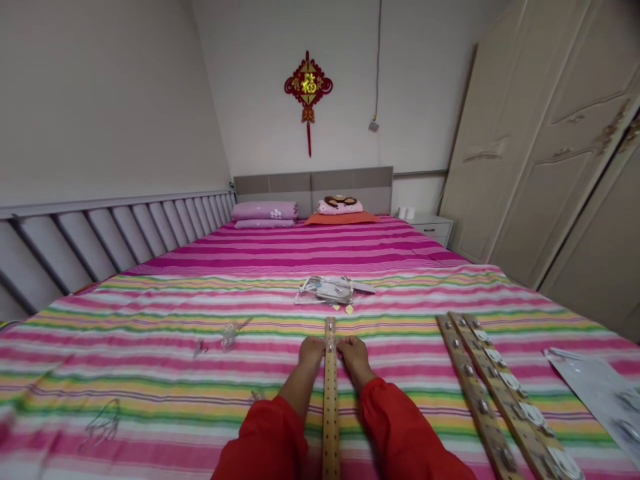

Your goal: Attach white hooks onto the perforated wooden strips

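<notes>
A long narrow wooden strip [331, 407] with two rows of small holes lies lengthwise in front of me on the striped bed cover. My left hand [313, 350] is closed at its left edge, near the far end. Opposite it, my right hand [355, 352] is closed at the right edge. Between the fingertips sits a small shiny metal fitting [331, 347], partly covered by them. Farther along, another metal fitting [331, 327] is on the strip's end. Whether the fingers also pinch the nearer fitting is too small to make out.
Right of me lie wooden strips with metal fittings [483, 403] and white coiled pieces, beside a clear plastic bag [595, 387]. Ahead is a pile of packets [327, 290]. To the left are a small plastic bag [229, 335] and tangled thin strands [104, 423].
</notes>
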Available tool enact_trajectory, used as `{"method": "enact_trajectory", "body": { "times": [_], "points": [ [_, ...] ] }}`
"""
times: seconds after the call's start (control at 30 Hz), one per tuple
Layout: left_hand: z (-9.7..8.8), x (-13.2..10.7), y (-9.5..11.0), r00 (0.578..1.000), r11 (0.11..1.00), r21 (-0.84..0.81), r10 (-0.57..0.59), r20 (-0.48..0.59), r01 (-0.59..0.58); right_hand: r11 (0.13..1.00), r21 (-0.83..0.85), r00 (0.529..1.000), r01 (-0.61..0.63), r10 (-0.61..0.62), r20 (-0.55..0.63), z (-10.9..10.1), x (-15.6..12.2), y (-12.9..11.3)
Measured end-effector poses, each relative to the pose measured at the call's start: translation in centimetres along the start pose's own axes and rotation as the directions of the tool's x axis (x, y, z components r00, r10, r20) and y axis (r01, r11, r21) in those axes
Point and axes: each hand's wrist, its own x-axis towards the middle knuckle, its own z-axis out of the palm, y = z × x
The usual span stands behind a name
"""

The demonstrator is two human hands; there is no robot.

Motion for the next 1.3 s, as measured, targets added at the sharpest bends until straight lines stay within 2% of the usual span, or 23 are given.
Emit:
{"method": "enact_trajectory", "body": {
  "times": [0.1, 0.2, 0.3, 0.4, 0.47, 0.57, 0.7, 0.77, 0.83, 1.0, 1.1, 1.3],
  "points": [
    [-0.4, -0.9, 0.7, 0.998, 0.992, -0.108, -0.057, 0.019, 0.059, 0.999, 0.044, 0.999, -0.026, 0.025, 0.027, -0.2, -0.9, -0.8],
    [-1.7, -1.9, 1.5, 0.991, 0.970, -0.203, -0.122, 0.054, 0.131, 0.993, 0.089, 0.996, -0.074, 0.069, 0.062, -0.8, -2.1, -1.7],
    [-4.4, -3.5, 2.0, 0.987, 0.944, -0.292, -0.137, 0.082, 0.155, 0.984, 0.131, 0.991, -0.122, 0.113, 0.072, -1.8, -3.7, -2.2],
    [-8.3, -5.4, 1.7, 0.993, 0.918, -0.379, -0.100, 0.065, 0.117, 0.971, 0.166, 0.984, -0.170, 0.158, 0.082, -2.9, -5.9, -2.6],
    [-11.1, -6.8, 0.8, 0.998, 0.909, -0.413, -0.060, 0.011, 0.059, 0.963, 0.182, 0.978, -0.200, 0.184, 0.102, -3.7, -7.6, -2.9],
    [-14.9, -8.7, -1.5, 0.990, 0.928, -0.365, 0.028, -0.140, -0.078, 0.951, 0.195, 0.968, -0.239, 0.218, 0.124, -4.8, -10.3, -3.3],
    [-18.0, -10.7, -4.9, 0.919, 0.940, -0.213, 0.182, -0.351, -0.267, 0.950, 0.212, 0.972, -0.227, 0.208, 0.108, -5.7, -13.9, -3.4],
    [-18.5, -11.4, -5.9, 0.881, 0.941, -0.099, 0.263, -0.394, -0.325, 0.958, 0.210, 0.980, -0.194, 0.179, 0.088, -5.8, -15.6, -3.3],
    [-18.4, -11.6, -6.3, 0.871, 0.943, -0.013, 0.301, -0.389, -0.332, 0.964, 0.203, 0.984, -0.170, 0.155, 0.084, -5.8, -17.1, -3.3],
    [-17.1, -10.1, -5.4, 0.875, 0.952, 0.181, 0.299, -0.381, -0.246, 0.975, 0.158, 0.980, -0.156, 0.132, 0.152, -5.4, -19.6, -4.3],
    [-16.8, -9.0, -4.9, 0.882, 0.916, 0.315, 0.347, -0.318, -0.247, 0.987, 0.091, 0.978, -0.136, 0.119, 0.168, -5.4, -20.3, -5.2],
    [-17.1, -8.7, -4.6, 0.898, 0.886, 0.345, 0.391, -0.201, -0.309, 0.997, 0.002, 0.976, -0.083, 0.081, 0.204, -5.5, -21.0, -6.3]
  ]
}}
